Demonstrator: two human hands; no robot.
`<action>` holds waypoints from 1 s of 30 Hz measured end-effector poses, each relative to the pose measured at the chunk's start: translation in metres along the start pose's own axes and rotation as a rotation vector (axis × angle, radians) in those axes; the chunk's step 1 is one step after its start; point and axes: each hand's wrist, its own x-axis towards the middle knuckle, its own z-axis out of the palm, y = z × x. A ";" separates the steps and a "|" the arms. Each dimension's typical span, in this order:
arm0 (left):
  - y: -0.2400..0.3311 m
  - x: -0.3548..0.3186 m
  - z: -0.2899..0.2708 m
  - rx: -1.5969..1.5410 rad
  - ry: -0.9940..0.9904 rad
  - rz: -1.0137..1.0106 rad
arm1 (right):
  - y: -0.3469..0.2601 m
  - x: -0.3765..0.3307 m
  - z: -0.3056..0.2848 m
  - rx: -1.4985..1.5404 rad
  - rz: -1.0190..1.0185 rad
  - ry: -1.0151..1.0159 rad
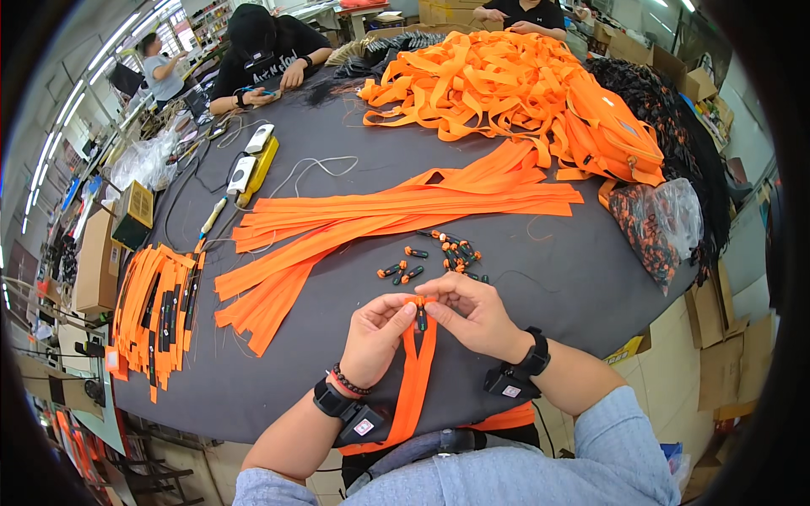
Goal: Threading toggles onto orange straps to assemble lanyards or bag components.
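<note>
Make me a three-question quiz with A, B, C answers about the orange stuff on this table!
1. Where do the small pulls lie?
A. beyond the hands
B. on the floor
C. in a box

2. What colour is the strip in the hands?
A. blue
B. orange
C. green

3. How is the strip held?
A. by the left hand alone
B. by nobody
C. by the left hand and the right hand

Answers: 1 A, they sit on the dark table past the fingertips. 2 B, it is bright orange. 3 C, both hands pinch its top end.
</note>
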 end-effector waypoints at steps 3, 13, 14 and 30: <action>0.001 0.000 0.003 -0.008 0.022 0.019 | 0.000 0.000 0.001 -0.007 -0.008 -0.003; 0.000 -0.001 0.006 0.005 0.055 0.021 | -0.001 -0.002 0.005 0.034 -0.010 0.018; 0.000 -0.001 0.006 0.009 0.056 0.019 | -0.001 -0.002 0.006 0.031 -0.010 0.017; -0.003 -0.001 0.000 0.087 0.071 0.060 | -0.004 0.000 0.006 -0.008 -0.051 -0.005</action>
